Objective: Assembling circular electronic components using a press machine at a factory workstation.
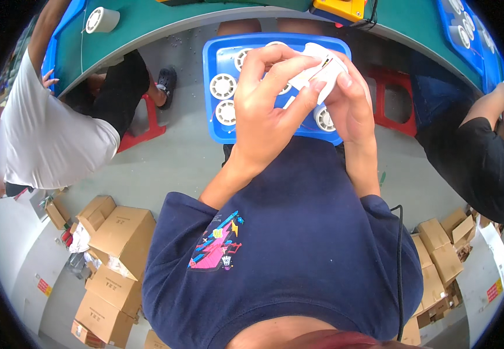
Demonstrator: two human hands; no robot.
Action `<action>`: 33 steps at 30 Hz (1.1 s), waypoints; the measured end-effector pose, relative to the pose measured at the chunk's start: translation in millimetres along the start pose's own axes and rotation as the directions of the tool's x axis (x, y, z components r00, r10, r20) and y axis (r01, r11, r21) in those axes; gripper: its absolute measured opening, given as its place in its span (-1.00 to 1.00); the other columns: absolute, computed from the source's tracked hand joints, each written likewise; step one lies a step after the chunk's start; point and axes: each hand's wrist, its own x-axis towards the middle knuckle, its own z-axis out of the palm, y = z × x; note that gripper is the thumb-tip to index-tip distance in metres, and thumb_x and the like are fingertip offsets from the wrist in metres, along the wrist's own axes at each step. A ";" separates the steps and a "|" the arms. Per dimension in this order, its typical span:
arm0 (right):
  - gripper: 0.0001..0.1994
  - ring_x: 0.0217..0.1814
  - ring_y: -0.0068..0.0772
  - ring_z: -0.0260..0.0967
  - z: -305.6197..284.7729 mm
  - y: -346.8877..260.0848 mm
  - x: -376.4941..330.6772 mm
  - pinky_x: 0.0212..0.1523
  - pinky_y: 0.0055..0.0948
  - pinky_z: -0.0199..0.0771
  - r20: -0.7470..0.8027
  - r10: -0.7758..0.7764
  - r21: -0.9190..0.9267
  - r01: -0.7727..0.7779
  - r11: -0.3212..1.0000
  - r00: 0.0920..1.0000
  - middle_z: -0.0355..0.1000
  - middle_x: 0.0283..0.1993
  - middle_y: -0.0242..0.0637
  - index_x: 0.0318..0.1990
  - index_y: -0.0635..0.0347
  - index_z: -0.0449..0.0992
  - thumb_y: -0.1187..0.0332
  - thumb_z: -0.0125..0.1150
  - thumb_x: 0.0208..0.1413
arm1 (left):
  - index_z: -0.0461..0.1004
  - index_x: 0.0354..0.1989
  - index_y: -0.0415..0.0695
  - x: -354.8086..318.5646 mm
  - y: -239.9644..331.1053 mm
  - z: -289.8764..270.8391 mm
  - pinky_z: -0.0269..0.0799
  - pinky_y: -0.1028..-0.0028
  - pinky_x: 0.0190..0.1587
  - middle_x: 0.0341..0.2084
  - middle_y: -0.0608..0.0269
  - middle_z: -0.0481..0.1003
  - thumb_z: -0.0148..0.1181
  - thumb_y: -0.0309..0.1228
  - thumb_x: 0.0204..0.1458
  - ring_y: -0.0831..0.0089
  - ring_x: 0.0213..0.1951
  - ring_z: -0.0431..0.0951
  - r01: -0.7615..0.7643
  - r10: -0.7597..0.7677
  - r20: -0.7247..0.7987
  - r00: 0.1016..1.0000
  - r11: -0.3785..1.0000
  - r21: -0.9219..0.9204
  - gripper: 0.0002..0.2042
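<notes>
Head view, looking down.

Held item: one white plastic fan housing (320,71), above the blue tray (217,55) on the person's lap. The left hand (269,110) wraps its near side, fingers curled over the top and thumb pressed to its edge. The right hand (351,102) closes on its far side, thumb on top. Both hands cover most of the piece, so its shape is only partly readable.

Tray contents: at least five round white fan wheels (223,86) show; the hands hide part of the tray, so the full count cannot be told.

Surroundings: a curved green workbench (165,17) runs across the top. On it are one white round part (101,20) at left, a yellow device (339,8) at centre-right, and a second blue tray (467,26) of white parts at right. Two red stools (147,125) stand on the grey floor.

People: a co-worker in a white shirt (48,134) at left and one in a black shirt (484,163) at right.

Packages: brown cardboard cartons (121,238) are stacked lower left and more cartons (438,256) lower right, too jumbled to count. Small red-and-yellow rectangular labels (44,286) lie at both lower edges.
</notes>
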 end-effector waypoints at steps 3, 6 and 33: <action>-0.46 0.19 -0.34 0.45 -2.3 2.2 1.4 0.22 -0.28 0.45 0.026 0.010 0.004 -0.010 1.000 1.000 0.45 0.17 -0.14 0.25 0.34 0.37 0.12 0.19 0.25 | 0.66 -0.12 -0.16 0.4 -2.5 1.4 0.49 0.39 -0.15 -0.19 0.15 0.54 0.43 -0.55 -0.02 0.28 -0.15 0.54 0.038 -0.038 -0.016 0.999 0.999 -0.026 -0.75; -0.43 0.22 -0.32 0.43 -4.7 5.3 3.1 0.24 -0.30 0.43 0.017 0.007 -0.024 -0.007 1.000 1.000 0.44 0.20 -0.12 0.28 0.34 0.36 0.14 0.21 0.22 | 0.67 -0.17 -0.19 0.7 -10.1 0.8 0.49 0.42 -0.16 -0.22 0.17 0.55 0.39 -0.56 0.03 0.33 -0.16 0.55 0.046 -0.048 -0.033 0.998 0.998 -0.054 -0.82; -0.49 -0.07 -0.15 0.39 11.6 41.7 -97.6 -0.03 -0.29 0.43 0.265 0.227 -0.736 0.045 0.675 0.937 0.36 -0.12 -0.18 -0.13 0.23 0.44 0.21 0.62 -0.14 | 0.42 -0.10 -0.24 -103.9 6.7 -49.9 0.49 0.39 -0.13 -0.30 0.17 0.57 0.21 -0.13 0.30 0.44 -0.20 0.58 0.943 -0.750 0.610 0.257 0.332 0.011 -0.64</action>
